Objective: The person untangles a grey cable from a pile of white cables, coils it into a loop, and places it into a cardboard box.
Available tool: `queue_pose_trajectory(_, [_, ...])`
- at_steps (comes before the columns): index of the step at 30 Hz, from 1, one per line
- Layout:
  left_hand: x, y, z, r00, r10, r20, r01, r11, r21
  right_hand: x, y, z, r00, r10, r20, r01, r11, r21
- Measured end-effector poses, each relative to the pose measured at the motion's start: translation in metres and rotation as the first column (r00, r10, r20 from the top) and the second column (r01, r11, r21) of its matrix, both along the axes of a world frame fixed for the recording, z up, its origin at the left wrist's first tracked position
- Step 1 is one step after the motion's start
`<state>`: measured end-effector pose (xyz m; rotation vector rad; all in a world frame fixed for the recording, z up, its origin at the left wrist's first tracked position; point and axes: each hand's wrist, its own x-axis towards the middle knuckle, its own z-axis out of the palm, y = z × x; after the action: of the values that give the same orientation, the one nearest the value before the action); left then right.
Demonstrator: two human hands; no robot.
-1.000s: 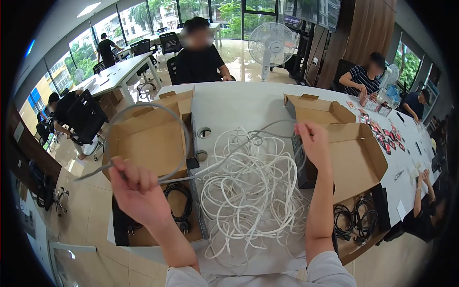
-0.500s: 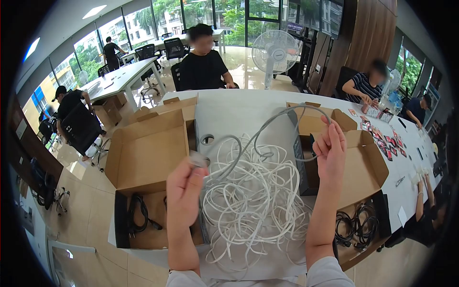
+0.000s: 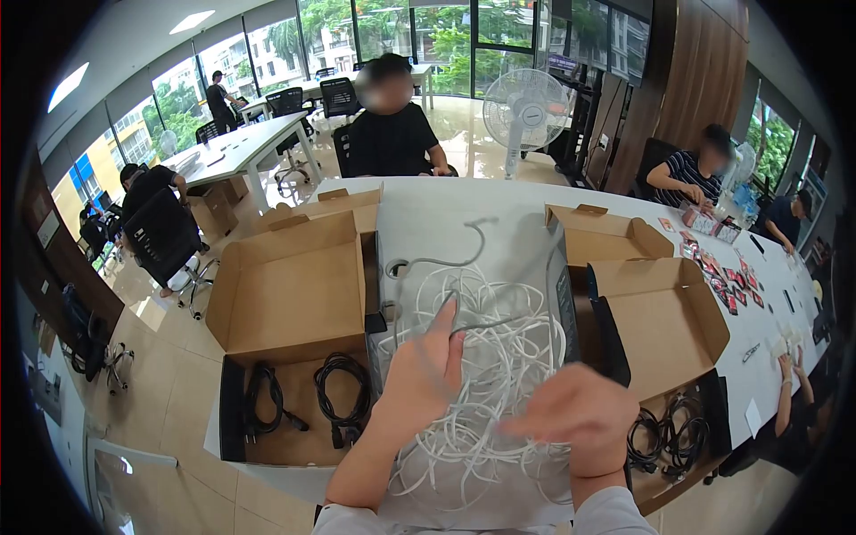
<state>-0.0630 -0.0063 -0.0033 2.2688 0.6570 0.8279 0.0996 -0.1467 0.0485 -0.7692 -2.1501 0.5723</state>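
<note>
Pinching grey cable, my left hand hovered over white cables. Right hand blurred; I couldn't tell its grip.

A black chair stands at nine o'clock on the tiled floor, with a white desk at ten. Between eleven and twelve, a person in a black T-shirt sits before tall windows. A white fan stands at one o'clock. Just past two sits a person in a striped shirt; red packets lie on the counter at three.
</note>
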Motion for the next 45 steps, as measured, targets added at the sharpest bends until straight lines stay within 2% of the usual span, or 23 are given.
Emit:
queue_pose_trajectory(3, [0.001, 0.003, 0.004, 0.998, 0.038, 0.048, -0.036, 0.999, -0.041, -0.019, -0.009, 0.001, 0.923, 0.144, 0.358, -0.096, 0.984, -0.147])
queue_pose_trajectory(5, [0.001, 0.004, 0.005, 0.981, 0.068, 0.18, -0.063, 0.997, -0.033, -0.028, -0.01, 0.001, 0.813, 0.227, 0.537, -0.099, 0.961, -0.258])
queue_pose_trajectory(8, [-0.002, 0.006, 0.009, 0.955, 0.105, 0.276, -0.092, 0.994, -0.06, -0.037, -0.015, -0.01, 0.896, -0.138, 0.422, 0.12, 0.99, 0.069])
queue_pose_trajectory(11, [-0.007, 0.01, 0.011, 0.943, 0.132, 0.304, -0.133, 0.991, -0.019, -0.04, -0.026, 0.004, 0.822, -0.309, 0.478, 0.283, 0.95, 0.128])
queue_pose_trajectory(12, [-0.008, 0.012, 0.012, 0.94, 0.139, 0.312, -0.149, 0.989, 0.008, -0.037, -0.029, 0.006, 0.844, -0.245, 0.477, 0.222, 0.969, 0.105])
queue_pose_trajectory(15, [-0.006, 0.023, -0.001, 0.903, 0.106, 0.417, -0.072, 0.993, -0.097, -0.027, -0.038, 0.005, 0.895, -0.053, 0.443, 0.048, 0.999, 0.023])
queue_pose_trajectory(17, [-0.005, 0.02, 0.002, 0.887, 0.124, 0.444, -0.094, 0.992, -0.088, -0.022, -0.039, -0.002, 0.921, 0.071, 0.384, -0.061, 0.997, -0.037])
queue_pose_trajectory(20, [-0.005, 0.016, 0.007, 0.887, 0.109, 0.448, -0.105, 0.994, -0.034, -0.018, -0.039, 0.003, 0.927, -0.007, 0.375, 0.006, 1.0, 0.004])
queue_pose_trajectory(23, [-0.004, 0.014, 0.007, 0.919, 0.073, 0.387, -0.105, 0.992, 0.064, -0.009, -0.036, 0.009, 0.964, -0.109, 0.241, 0.084, 0.99, 0.113])
queue_pose_trajectory(25, [-0.004, 0.012, 0.008, 0.952, 0.044, 0.303, -0.088, 0.987, 0.133, -0.01, -0.036, 0.004, 0.934, -0.326, -0.144, 0.348, 0.922, 0.171])
queue_pose_trajectory(26, [-0.005, 0.009, 0.011, 0.969, 0.026, 0.247, -0.068, 0.984, 0.164, -0.009, -0.035, 0.0, 0.85, -0.407, -0.334, 0.476, 0.865, 0.16])
queue_pose_trajectory(28, [-0.003, 0.006, 0.01, 0.981, -0.028, 0.191, -0.015, 0.975, 0.221, -0.001, -0.025, -0.004, 0.556, -0.643, -0.526, 0.717, 0.692, -0.089])
queue_pose_trajectory(31, [0.0, 0.005, 0.006, 0.975, -0.114, 0.19, 0.055, 0.955, 0.29, 0.02, 0.008, -0.011, 0.37, -0.773, -0.516, 0.798, 0.549, -0.25])
queue_pose_trajectory(34, [0.001, 0.004, 0.007, 0.973, -0.142, 0.181, 0.071, 0.934, 0.351, 0.044, 0.023, -0.03, 0.562, -0.774, -0.291, 0.65, 0.631, -0.423])
queue_pose_trajectory(35, [0.0, 0.005, 0.006, 0.973, -0.146, 0.179, 0.069, 0.923, 0.378, 0.046, 0.025, -0.033, 0.599, -0.771, -0.215, 0.662, 0.628, -0.408])
queue_pose_trajectory(39, [0.001, 0.003, 0.009, 0.979, -0.172, 0.111, 0.11, 0.898, 0.426, 0.042, 0.029, -0.035, 0.728, -0.628, -0.275, 0.461, 0.746, -0.481])
queue_pose_trajectory(41, [0.003, 0.001, 0.006, 0.971, -0.224, 0.088, 0.163, 0.882, 0.442, 0.042, 0.029, -0.031, 0.782, -0.551, -0.292, 0.317, 0.754, -0.575])
queue_pose_trajectory(44, [0.007, -0.005, 0.004, 0.969, -0.247, -0.002, 0.221, 0.865, 0.449, 0.039, 0.033, -0.03, 0.783, -0.529, -0.328, 0.221, 0.729, -0.647])
queue_pose_trajectory(45, [0.008, -0.007, 0.004, 0.969, -0.243, -0.041, 0.235, 0.862, 0.449, 0.037, 0.035, -0.029, 0.782, -0.532, -0.324, 0.243, 0.739, -0.628])
